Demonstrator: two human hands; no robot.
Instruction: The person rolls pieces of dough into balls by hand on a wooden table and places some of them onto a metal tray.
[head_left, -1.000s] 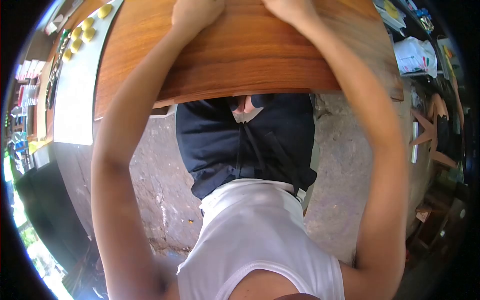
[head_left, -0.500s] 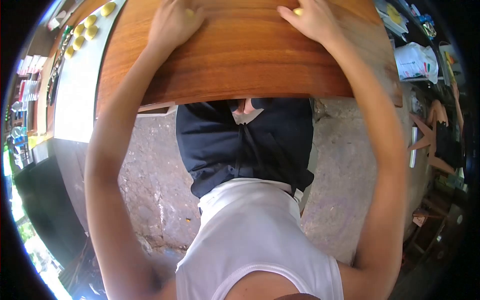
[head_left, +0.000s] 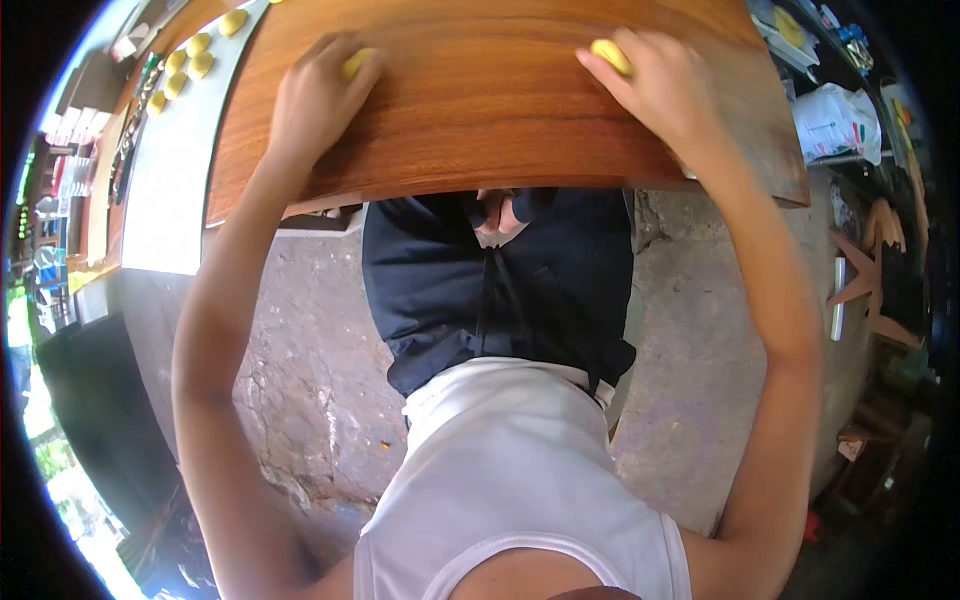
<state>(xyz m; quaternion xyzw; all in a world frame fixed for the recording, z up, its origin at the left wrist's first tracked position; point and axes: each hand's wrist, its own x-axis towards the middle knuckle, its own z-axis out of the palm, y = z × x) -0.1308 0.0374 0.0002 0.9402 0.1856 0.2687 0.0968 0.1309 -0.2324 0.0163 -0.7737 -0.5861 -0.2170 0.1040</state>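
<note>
On the wooden tabletop, my left hand (head_left: pixel 318 98) is curled over a yellow dough ball (head_left: pixel 357 63), which shows between thumb and fingers. Further right, my right hand (head_left: pixel 668 88) cups another yellow dough ball (head_left: pixel 611 56), its thumb along the near side. The undersides of both pieces are hidden. Several similar rounded yellow pieces (head_left: pixel 200 65) lie in two rough rows on a long white board (head_left: pixel 165 215) to the left of my left hand.
The wooden table (head_left: pixel 480 130) ends just in front of my lap. A white plastic bag (head_left: pixel 836 125) sits on a shelf at the right. A brown star-shaped piece (head_left: pixel 868 270) stands below it, and a dark panel (head_left: pixel 100 400) is at the lower left.
Both hands have come nearer to the table's front edge and moved further apart, each with its yellow dough ball. More of both pieces now shows. The view has shifted slightly.
</note>
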